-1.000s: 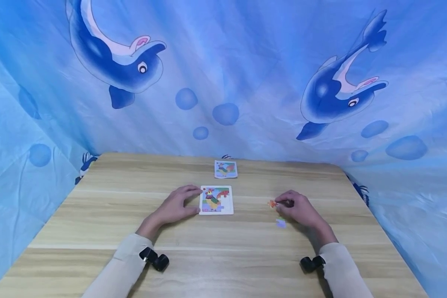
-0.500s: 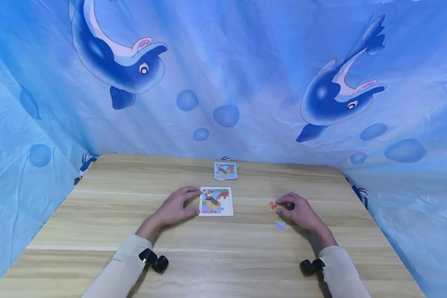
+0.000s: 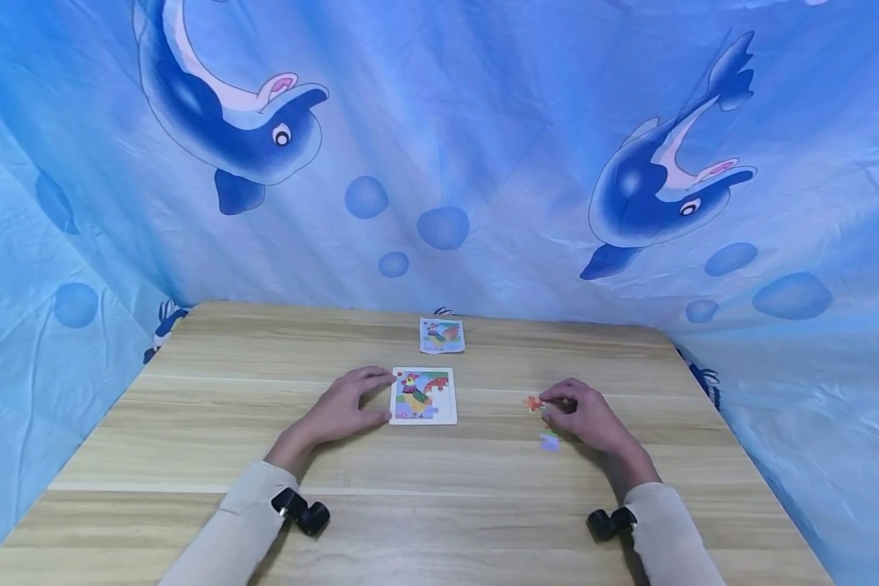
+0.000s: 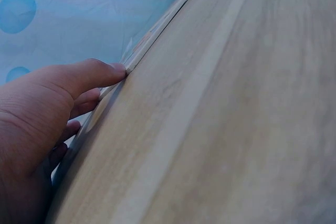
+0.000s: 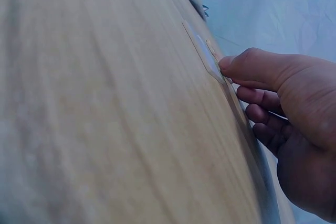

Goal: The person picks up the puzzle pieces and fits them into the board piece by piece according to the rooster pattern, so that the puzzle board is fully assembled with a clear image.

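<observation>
A square jigsaw puzzle board [image 3: 445,413] with a white rim and a rooster picture lies on the table, its lower right part bare white. My left hand [image 3: 344,404] rests at the board's left edge, thumb at the near corner and index finger at the far one. In the left wrist view the thumb [image 4: 105,73] touches the board's corner. Off to the right, my right hand [image 3: 582,413] pinches the right side of an orange puzzle piece [image 3: 532,403] between thumb and index finger. A purple and green puzzle piece [image 3: 549,442] lies just in front of it.
Behind the board lies a small picture card [image 3: 442,335] of the same rooster. The wooden table [image 3: 439,513] ends at a blue curtain [image 3: 513,155] printed with dolphins. Black wrist cameras [image 3: 303,513] sit at both cuffs.
</observation>
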A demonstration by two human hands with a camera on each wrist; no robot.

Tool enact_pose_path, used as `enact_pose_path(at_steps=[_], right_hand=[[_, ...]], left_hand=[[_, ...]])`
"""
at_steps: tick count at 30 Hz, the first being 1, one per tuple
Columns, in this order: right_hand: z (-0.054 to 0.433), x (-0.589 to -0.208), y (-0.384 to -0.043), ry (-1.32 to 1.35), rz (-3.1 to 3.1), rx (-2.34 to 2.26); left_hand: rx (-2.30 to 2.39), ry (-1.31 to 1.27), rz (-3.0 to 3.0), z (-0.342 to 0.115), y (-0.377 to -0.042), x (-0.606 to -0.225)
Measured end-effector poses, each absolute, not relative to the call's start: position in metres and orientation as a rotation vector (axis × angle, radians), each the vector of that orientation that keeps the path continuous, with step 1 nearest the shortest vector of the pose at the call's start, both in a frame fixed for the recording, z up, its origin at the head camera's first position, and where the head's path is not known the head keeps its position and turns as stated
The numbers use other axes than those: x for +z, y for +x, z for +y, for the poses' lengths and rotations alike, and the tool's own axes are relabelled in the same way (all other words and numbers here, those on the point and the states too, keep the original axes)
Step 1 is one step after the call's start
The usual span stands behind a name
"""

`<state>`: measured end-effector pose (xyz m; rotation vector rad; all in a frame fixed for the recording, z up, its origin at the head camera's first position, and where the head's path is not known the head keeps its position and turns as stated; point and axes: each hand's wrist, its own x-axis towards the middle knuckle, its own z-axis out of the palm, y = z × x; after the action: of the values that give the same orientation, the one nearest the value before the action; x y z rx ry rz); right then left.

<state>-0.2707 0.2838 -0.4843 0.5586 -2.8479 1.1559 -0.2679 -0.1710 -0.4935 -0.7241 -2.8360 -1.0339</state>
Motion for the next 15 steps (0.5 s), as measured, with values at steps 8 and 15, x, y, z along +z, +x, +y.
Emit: enact_pose_path(at_steps=[8, 15], right_hand=[[0.2841, -0.4842, -0.2696, 0.534, -2.848, 1.159], [0.2832, -0.4847, -0.2705, 0.526, -2.853, 1.144]], left_hand=[[-1.037, -0.727, -2.841, -0.1707, -0.2673, -0.4919], [-1.041, -0.727, -2.84, -0.1702, -0.266, -0.4895]])
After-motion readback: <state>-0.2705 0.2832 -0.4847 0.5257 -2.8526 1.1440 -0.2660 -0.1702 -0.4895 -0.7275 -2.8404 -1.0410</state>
